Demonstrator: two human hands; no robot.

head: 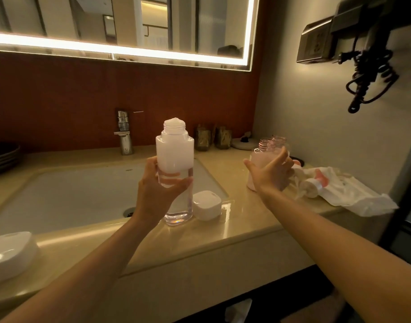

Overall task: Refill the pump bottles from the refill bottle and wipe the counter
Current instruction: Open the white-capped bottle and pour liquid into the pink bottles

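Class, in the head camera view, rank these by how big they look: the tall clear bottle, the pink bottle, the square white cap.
1. Tall clear bottle
2. Pink bottle, partly hidden by the right hand
3. Square white cap

Past my grip a dark red wall (60,94) carries a mirror (120,22) edged with a glowing light strip (60,44). Below it, a chrome tap (124,132) stands behind the white sink (67,197), sunk in a beige counter (223,238). Right of my grip, a pale wall (316,117) holds a socket (312,44) and coiled cord (369,75).
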